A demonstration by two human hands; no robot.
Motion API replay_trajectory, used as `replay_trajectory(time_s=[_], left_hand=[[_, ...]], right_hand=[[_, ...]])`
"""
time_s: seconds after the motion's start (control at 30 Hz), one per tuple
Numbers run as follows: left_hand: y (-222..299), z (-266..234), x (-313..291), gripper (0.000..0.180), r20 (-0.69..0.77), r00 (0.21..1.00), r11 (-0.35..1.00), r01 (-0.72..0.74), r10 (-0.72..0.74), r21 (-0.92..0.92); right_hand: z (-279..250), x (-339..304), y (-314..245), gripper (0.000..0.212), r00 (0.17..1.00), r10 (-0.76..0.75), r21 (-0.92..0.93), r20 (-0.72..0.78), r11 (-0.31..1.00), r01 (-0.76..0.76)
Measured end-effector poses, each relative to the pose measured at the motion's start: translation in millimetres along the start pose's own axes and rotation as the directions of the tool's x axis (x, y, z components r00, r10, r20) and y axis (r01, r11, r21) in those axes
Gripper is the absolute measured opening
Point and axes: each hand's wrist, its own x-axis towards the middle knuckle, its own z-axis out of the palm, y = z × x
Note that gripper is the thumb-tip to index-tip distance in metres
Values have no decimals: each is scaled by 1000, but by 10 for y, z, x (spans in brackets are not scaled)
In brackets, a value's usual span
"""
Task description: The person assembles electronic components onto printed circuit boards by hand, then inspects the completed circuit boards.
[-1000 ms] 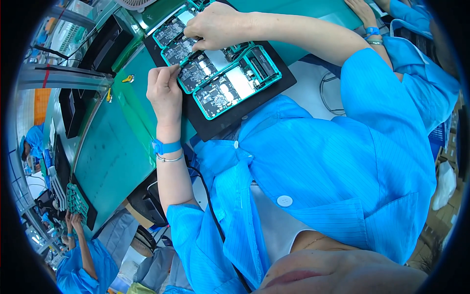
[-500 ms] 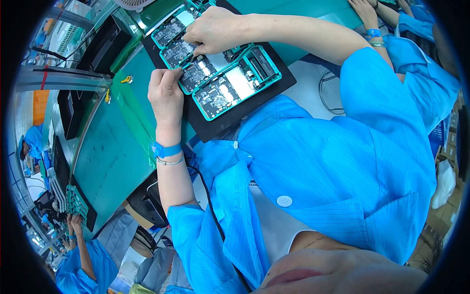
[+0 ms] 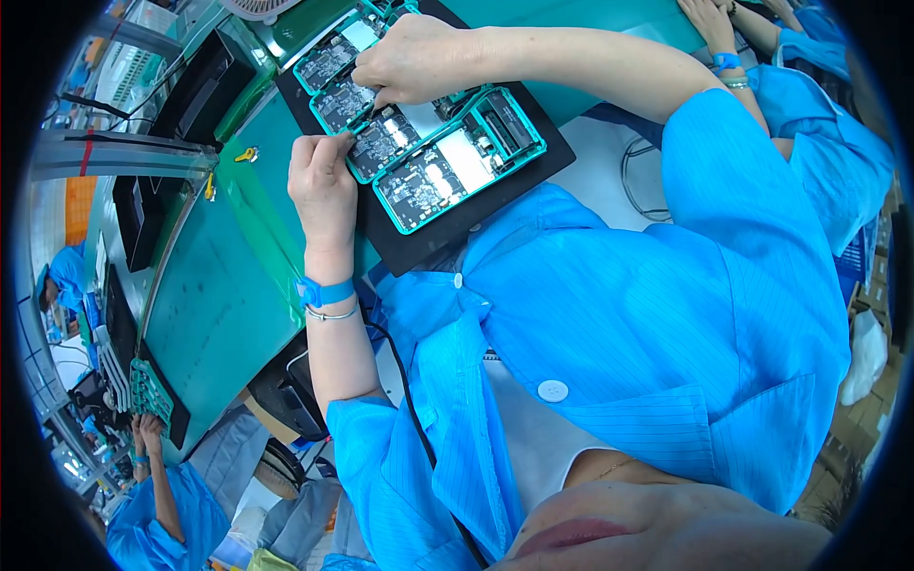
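Observation:
Several teal-framed electronic assemblies with dark circuit boards and silver plates lie side by side on a black mat. The nearest assembly (image 3: 424, 190) shows fully, with a dark module at its right end. My left hand (image 3: 322, 186) is closed, thumb and finger pinched at the left edge of the assembly behind it (image 3: 383, 143). Above the same row, my right hand (image 3: 419, 62) bends over with fingers pinched close to the boards, covering part of them. Whatever is between the fingertips of either hand is too small or hidden to make out.
The black mat (image 3: 405, 247) rests on a green worktable (image 3: 219, 314). Two small yellow-handled items (image 3: 248, 154) lie left of it, near black trays (image 3: 138, 221). At lower left a co-worker's hands (image 3: 148, 433) touch a teal panel; another co-worker's hand (image 3: 709, 24) is at upper right.
My right hand has shifted very slightly to the left over the boards. My left hand stays pinched in nearly the same spot, and the assemblies have not visibly moved.

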Motion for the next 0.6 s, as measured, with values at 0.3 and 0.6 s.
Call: replay_trajectory(time_s=[0.3, 0.6], left_hand=[[38, 17, 24, 14, 18, 1000, 1000, -8, 8, -10], [22, 39, 45, 14, 15, 1000, 1000, -5, 6, -10]], right_hand=[[-12, -27, 44, 22, 999, -7, 26, 44, 1000, 6], [45, -32, 52, 23, 999, -26, -55, -24, 998, 24]])
